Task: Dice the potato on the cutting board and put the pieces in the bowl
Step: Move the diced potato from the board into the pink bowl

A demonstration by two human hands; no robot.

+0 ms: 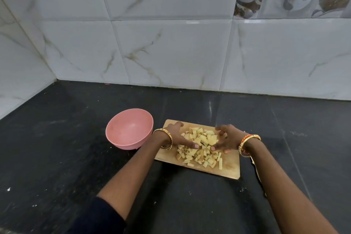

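Diced potato pieces (199, 146) lie in a loose heap on a wooden cutting board (230, 167). My left hand (177, 135) rests on the board at the heap's left side, fingers curved round the far pieces and thumb at the near side. My right hand (226, 137) cups the heap from the right in the same way, thumb close to the left thumb. Between the two hands sits the upper part of the heap; more pieces lie loose nearer to me. A pink bowl (129, 129) stands just left of the board, with nothing in it.
The board and bowl sit on a dark stone counter (76, 157). White marbled wall tiles (171, 53) close off the back and the left side. A pale, knife-like object (256, 169) lies partly hidden under my right forearm, right of the board.
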